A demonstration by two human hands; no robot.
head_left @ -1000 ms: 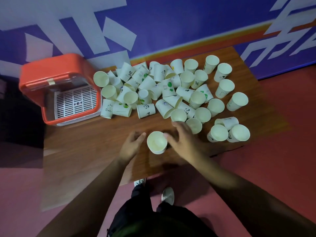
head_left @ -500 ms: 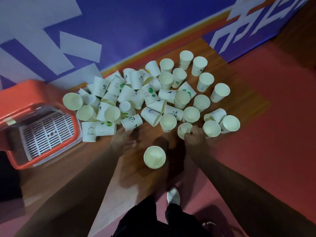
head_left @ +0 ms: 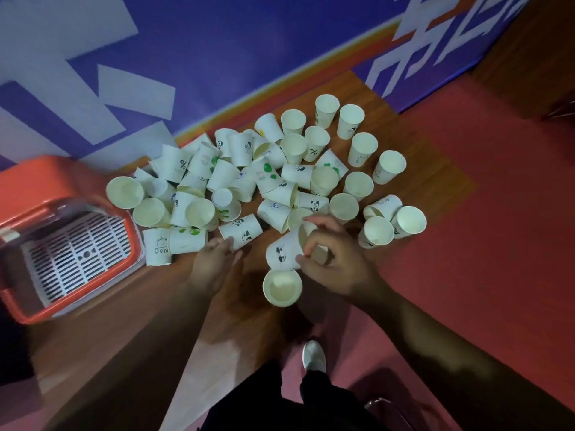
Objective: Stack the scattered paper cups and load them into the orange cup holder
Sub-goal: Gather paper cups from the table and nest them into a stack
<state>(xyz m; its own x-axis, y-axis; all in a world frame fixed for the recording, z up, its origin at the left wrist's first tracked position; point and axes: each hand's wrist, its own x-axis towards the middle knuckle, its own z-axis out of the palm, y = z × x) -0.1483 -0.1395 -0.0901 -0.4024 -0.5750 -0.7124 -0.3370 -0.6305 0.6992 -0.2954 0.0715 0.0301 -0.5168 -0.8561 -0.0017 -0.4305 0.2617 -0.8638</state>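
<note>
**Many cups to go, one going in now**

The wooden table point(head_left: 130, 300) is the biggest thing here. The orange cup holder point(head_left: 46, 175) sits at its left end, and I can see no cups in it. Next comes the big pile of paper cups point(head_left: 267, 175), some standing and many lying down (so most of the job is left, I think).

The right hand point(head_left: 334, 262) has its fingers curled round a panda cup point(head_left: 283, 251). That cup is tipped over, with its bottom just above a standing cup point(head_left: 282, 289) near the table's front edge. The left hand point(head_left: 214, 264) is loose and holds nothing. Its fingertips touch another panda cup point(head_left: 241, 231) that lies on its side.

To do this bit well, I would first turn the held cup straight up. Then I would line its bottom up with the open mouth below and push down softly. Squeezing hard would bend the paper. The left hand could steady the standing cup so it does not tip.
</note>
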